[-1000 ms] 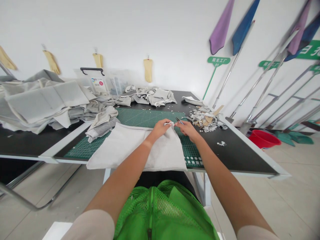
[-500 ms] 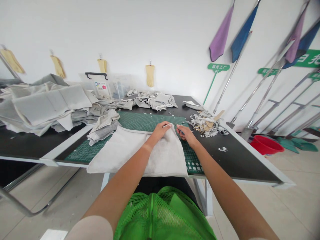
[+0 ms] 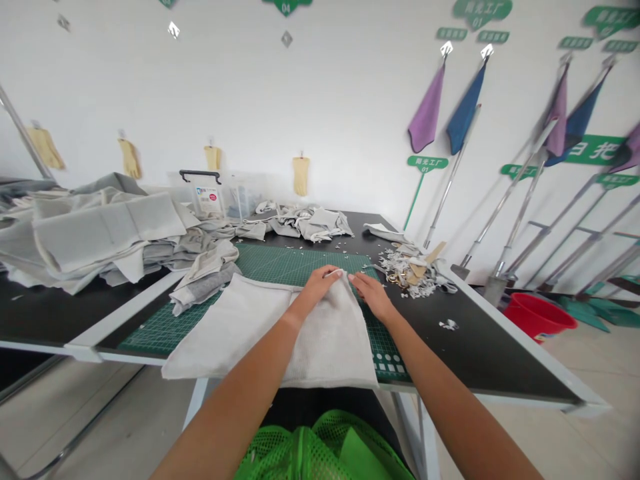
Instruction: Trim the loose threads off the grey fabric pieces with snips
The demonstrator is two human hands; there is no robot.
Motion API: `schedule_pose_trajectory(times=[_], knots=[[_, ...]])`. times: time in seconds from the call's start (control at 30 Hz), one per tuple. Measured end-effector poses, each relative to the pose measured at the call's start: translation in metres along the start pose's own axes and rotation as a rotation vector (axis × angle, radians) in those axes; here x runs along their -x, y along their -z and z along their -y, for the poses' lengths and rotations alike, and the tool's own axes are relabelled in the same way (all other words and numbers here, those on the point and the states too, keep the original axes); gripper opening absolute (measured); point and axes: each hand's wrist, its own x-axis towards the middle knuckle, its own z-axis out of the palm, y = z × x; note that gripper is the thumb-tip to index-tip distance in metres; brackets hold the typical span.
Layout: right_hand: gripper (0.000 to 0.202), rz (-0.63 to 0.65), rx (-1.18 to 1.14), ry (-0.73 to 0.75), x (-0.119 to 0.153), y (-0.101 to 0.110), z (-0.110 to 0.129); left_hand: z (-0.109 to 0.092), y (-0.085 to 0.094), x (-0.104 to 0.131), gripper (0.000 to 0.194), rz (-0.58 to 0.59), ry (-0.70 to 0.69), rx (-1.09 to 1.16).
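A pale, ribbed white cloth (image 3: 250, 327) lies in front of me, its near edge reaching the table's front edge. At its far right corner my left hand (image 3: 321, 285) is closed, pinching the raised cloth between thumb and fingers. Close on the right of that corner, my right hand (image 3: 371, 293) has its fingertips together against the cloth's edge. Whether a small tool sits inside the right palm is hidden. Beneath the cloth is a green cutting mat (image 3: 270, 263) with a printed grid.
Piles of grey cloth (image 3: 105, 227) cover the left side. More crumpled pieces (image 3: 315, 221) lie at the back by a clear plastic box (image 3: 207, 197). Scraps and trimmings (image 3: 413, 270) are heaped at right. A red bucket (image 3: 537, 317) stands on the floor.
The view has tilted upward, so the table sits lower in it. My right fingers have moved in against the cloth's corner; the dark tool tip seen there earlier no longer shows.
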Motion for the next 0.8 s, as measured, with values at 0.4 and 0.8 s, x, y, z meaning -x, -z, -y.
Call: schedule_pose_trajectory(times=[0.4, 0.8], knots=[[0.046, -0.022, 0.071, 0.065, 0.0015, -0.001, 0.0028, -0.0036, 0.0, -0.0003, 0.03, 0.058, 0.003, 0.042], [0.046, -0.025, 0.124, 0.065, 0.0036, -0.0045, 0.0067, -0.0036, 0.0014, 0.0009, 0.03, 0.071, 0.003, 0.049]])
